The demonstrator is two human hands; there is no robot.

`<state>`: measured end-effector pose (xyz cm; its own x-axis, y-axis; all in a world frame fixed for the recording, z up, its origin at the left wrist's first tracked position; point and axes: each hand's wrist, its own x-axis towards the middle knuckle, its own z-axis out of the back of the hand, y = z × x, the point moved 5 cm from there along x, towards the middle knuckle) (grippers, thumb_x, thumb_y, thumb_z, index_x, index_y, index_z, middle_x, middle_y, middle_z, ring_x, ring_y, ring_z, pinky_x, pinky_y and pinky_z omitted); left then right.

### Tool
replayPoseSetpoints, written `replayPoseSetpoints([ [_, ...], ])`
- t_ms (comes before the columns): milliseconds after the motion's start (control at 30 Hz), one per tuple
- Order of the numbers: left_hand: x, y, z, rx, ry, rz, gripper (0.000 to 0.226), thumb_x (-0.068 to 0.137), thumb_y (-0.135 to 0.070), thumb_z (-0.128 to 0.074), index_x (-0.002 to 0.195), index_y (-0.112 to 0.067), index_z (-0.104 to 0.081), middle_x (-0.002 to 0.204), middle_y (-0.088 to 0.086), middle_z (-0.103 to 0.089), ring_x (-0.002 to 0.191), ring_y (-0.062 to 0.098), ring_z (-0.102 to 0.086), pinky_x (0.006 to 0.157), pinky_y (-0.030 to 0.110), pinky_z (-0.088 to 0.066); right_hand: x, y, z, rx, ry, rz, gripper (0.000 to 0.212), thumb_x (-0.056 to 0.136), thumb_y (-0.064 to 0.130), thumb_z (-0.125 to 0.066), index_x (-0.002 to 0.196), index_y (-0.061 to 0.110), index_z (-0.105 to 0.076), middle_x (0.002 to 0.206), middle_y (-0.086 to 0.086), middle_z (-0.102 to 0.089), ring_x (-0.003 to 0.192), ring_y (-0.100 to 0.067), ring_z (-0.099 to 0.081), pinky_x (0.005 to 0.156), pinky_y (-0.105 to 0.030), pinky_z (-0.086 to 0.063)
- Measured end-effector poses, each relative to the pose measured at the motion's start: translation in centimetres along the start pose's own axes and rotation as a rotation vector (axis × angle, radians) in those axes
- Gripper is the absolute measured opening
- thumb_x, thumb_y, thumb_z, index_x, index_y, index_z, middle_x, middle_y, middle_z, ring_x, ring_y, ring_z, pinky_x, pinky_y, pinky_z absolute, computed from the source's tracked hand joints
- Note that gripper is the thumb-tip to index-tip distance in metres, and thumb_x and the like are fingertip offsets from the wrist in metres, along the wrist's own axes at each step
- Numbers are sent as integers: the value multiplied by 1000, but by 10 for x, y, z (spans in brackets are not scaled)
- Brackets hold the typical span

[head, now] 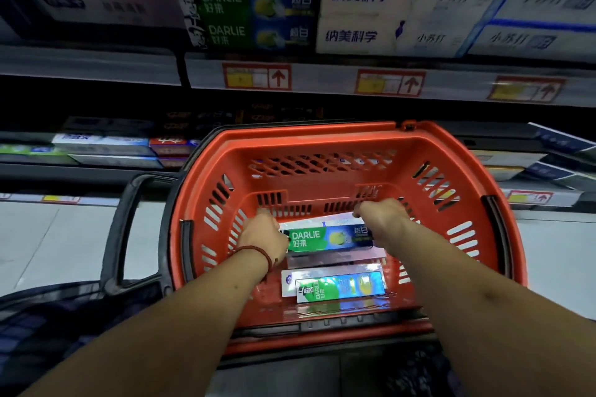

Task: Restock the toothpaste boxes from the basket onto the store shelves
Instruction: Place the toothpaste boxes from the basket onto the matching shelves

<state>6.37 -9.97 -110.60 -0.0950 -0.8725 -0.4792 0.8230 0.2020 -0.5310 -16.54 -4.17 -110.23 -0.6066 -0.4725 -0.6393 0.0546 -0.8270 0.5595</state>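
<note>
Reaching into the red basket [342,151] with both arms, taking a green and blue Darlie toothpaste box [325,238] by its two short ends. Left hand [263,235] curled over the box's left end, right hand [382,219] closed over its right end, each grasping the same box; fingertips hidden behind it, so depth of grip not readable. Box lying flat near the far wall of the basket, on top of other pale boxes.

Best done, by judgement: lifting level and straight up, keeping both ends pinched evenly so the glossy carton does not slip or drag its neighbours; clearing the basket rim before swinging toward the shelf.

Likely home: the upper shelf [322,77], where matching Darlie boxes [248,14] stand stacked, left of white boxes with blue lettering [409,13]. Stack looking close to full, so maybe little room there.

Around: lower shelf [106,151] behind and left of the basket, holding more boxes. Basket handle [124,229], black, folded out to the left, clear of the lift. High far wall of the basket between the hands and the shelves. Second Darlie box [342,288] nearer the body, resting askew on a white box [290,282], still to go. Red cord bracelet [258,253] on the left wrist, a possible snag on the slotted wall.
</note>
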Motion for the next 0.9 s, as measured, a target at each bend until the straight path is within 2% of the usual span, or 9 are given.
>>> replayPoseSetpoints([
  [200, -16, -28, 82, -205, -167, -35, 26, 86, -9, -60, 107, -19, -71, 116, 6, -70, 110, 29, -64, 88, 23, -45, -50, 68, 29, 143, -170, 194, 20, 85, 20, -62, 95, 3, -64, 97, -15, -67, 87, -35, -65, 71, -34, -48],
  [267, -17, -39, 113, -269, -170, -80, 21, 82, -9, -62, 97, -20, -72, 104, 9, -75, 102, 32, -70, 90, 29, -53, -61, 94, 36, 182, -160, 262, 31, 73, 26, -64, 92, 2, -68, 88, -14, -67, 83, -35, -69, 68, -35, -52],
  [333, -20, -47, 147, -365, -180, -131, 23, 70, -12, -65, 87, -23, -76, 91, 13, -77, 94, 36, -73, 90, 48, -59, -62, 115, 42, 253, -122, 318, 36, 59, 29, -62, 83, 3, -69, 78, -16, -65, 76, -38, -70, 67, -43, -56],
  [400, -19, -50, 179, -466, -215, -160, 39, 50, -21, -67, 82, -41, -77, 83, 9, -78, 89, 36, -75, 89, 57, -58, -68, 133, 45, 357, -79, 354, 30, 56, 27, -63, 74, 4, -67, 72, -17, -63, 71, -41, -69, 64, -49, -55],
  [433, -24, -55, 193, -501, -228, -170, 39, 49, -20, -68, 82, -39, -77, 82, 9, -78, 87, 34, -75, 89, 58, -58, -82, 143, 46, 403, -64, 376, 27, 57, 26, -64, 73, 5, -67, 71, -16, -61, 70, -39, -67, 64, -49, -54],
  [500, -34, -68, 218, -546, -255, -192, 25, 70, -3, -65, 86, -19, -76, 84, 18, -77, 82, 36, -75, 86, 56, -60, -108, 160, 48, 477, -77, 446, 25, 62, 26, -64, 70, 2, -66, 69, -8, -61, 72, -29, -59, 68, -43, -50],
  [633, -29, -74, 254, -603, -331, -248, 32, 83, 8, -52, 100, -7, -74, 88, 18, -76, 88, 35, -74, 86, 45, -60, -140, 190, 44, 499, -79, 615, 10, 89, 17, -65, 88, 19, -74, 86, 6, -71, 90, -12, -65, 88, -39, -58],
  [800, -16, -78, 273, -796, -402, -250, 31, 84, 7, -50, 93, -7, -76, 95, 18, -77, 98, 36, -73, 92, 46, -59, -159, 223, 43, 494, -86, 736, 28, 92, 16, -65, 119, 17, -72, 110, 5, -71, 104, -11, -66, 102, -41, -54],
  [900, -9, -87, 276, -822, -426, -285, 34, 76, -1, -53, 86, -20, -80, 90, 7, -79, 96, 30, -75, 91, 45, -60, -162, 235, 45, 509, -93, 750, 44, 92, 15, -66, 136, 17, -64, 124, 6, -67, 114, -13, -64, 106, -38, -50],
])
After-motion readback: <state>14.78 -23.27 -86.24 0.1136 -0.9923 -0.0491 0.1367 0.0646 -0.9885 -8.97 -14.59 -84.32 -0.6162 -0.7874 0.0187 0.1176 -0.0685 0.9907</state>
